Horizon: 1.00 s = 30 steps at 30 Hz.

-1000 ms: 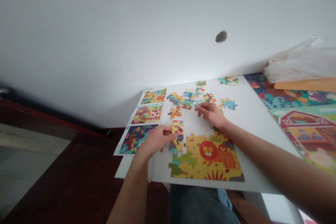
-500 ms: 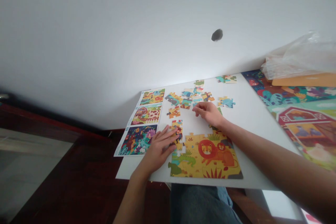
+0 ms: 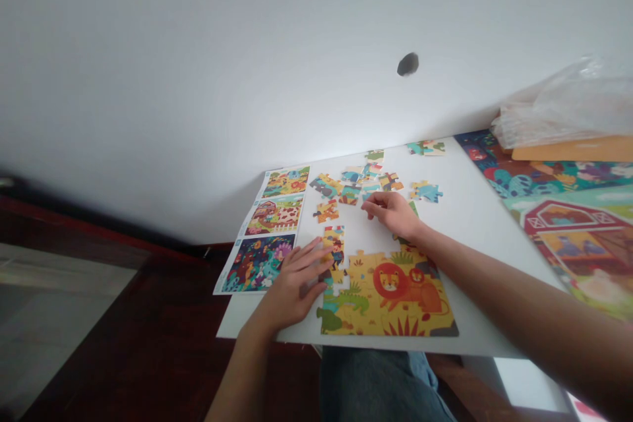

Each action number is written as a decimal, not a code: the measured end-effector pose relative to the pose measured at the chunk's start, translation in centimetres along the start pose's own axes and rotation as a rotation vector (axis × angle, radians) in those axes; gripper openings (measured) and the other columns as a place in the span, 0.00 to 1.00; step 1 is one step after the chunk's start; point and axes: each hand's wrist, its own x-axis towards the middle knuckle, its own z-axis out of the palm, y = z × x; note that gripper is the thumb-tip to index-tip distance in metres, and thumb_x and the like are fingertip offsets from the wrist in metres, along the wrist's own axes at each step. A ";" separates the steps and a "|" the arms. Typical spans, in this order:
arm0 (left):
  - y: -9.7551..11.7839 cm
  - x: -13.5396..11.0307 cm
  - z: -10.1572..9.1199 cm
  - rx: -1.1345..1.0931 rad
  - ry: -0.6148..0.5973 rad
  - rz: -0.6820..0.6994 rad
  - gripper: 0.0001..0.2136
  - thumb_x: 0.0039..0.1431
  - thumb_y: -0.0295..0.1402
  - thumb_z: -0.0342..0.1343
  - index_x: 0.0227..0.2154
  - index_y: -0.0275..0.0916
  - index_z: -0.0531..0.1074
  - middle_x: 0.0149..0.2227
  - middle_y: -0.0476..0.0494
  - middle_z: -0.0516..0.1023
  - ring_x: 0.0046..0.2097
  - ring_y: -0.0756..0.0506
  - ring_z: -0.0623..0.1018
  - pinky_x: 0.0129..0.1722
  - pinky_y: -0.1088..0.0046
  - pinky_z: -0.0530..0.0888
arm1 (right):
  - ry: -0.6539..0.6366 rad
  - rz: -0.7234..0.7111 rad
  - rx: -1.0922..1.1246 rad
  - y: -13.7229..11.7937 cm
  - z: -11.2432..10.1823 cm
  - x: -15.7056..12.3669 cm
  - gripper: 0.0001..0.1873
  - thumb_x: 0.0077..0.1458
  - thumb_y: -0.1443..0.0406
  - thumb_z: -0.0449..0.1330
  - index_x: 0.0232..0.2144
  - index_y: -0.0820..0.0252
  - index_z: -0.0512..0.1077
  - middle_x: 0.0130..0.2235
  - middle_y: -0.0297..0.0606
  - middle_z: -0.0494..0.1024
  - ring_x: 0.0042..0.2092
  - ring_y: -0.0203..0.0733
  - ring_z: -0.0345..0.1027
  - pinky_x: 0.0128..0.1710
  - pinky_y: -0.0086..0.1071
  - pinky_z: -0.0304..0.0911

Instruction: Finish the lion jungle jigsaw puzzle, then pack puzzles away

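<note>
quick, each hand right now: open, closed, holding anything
Left hand: open, flat on a puzzle piece at the lion puzzle edge.
Right hand: curled near the loose pieces; whether it grips one cannot be told.

The head-worn camera looks forward and down from close above onto the white table (image 3: 472,217) and wall (image 3: 198,46).

The joined lion section (image 3: 390,300) lies flat on the desk (image 3: 475,224), with yellow ground, an orange lion and a green crocodile at its lower left. A white gap shows at its left edge. A short strip of joined pieces (image 3: 335,242) lies just beside its upper left corner. Loose pieces (image 3: 356,181) lie scattered face up farther beyond it.
</note>
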 end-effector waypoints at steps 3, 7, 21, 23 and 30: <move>-0.5 0.3 -0.7 0.071 -0.038 0.039 0.16 0.65 0.33 0.54 0.54 0.46 0.71 0.60 0.42 0.71 0.65 0.41 0.65 0.65 0.51 0.58 | 0.000 0.001 -0.010 -0.2 -0.1 0.0 0.15 0.55 0.56 0.57 0.27 0.61 0.75 0.26 0.35 0.77 0.26 0.35 0.63 0.28 0.29 0.54; -1.3 1.1 -1.1 0.129 -0.024 0.096 0.13 0.64 0.35 0.56 0.50 0.45 0.74 0.56 0.42 0.75 0.60 0.42 0.71 0.64 0.55 0.62 | -0.004 0.004 -0.032 -0.5 -0.1 -0.1 0.15 0.55 0.56 0.57 0.28 0.61 0.75 0.25 0.35 0.77 0.26 0.35 0.63 0.28 0.29 0.55; -1.6 1.8 -1.1 0.077 0.118 0.238 0.17 0.63 0.29 0.55 0.54 0.42 0.72 0.52 0.41 0.78 0.56 0.42 0.76 0.59 0.59 0.72 | -0.011 -0.012 -0.017 -0.2 -0.1 0.0 0.14 0.56 0.57 0.57 0.28 0.61 0.74 0.26 0.35 0.77 0.28 0.36 0.66 0.30 0.29 0.57; -1.7 1.8 -1.0 0.053 0.120 0.229 0.18 0.63 0.28 0.55 0.55 0.42 0.71 0.53 0.41 0.78 0.56 0.42 0.75 0.59 0.59 0.72 | -0.036 -0.024 -0.043 -0.4 -0.2 -0.2 0.13 0.55 0.57 0.57 0.29 0.61 0.75 0.28 0.36 0.78 0.29 0.36 0.67 0.31 0.29 0.58; -1.1 1.7 -0.7 0.055 0.123 0.227 0.19 0.63 0.28 0.55 0.56 0.42 0.71 0.54 0.41 0.77 0.57 0.42 0.75 0.59 0.59 0.73 | -0.199 -0.098 -0.273 -1.2 -0.1 -0.7 0.12 0.51 0.57 0.63 0.36 0.57 0.79 0.31 0.34 0.78 0.28 0.35 0.66 0.31 0.30 0.57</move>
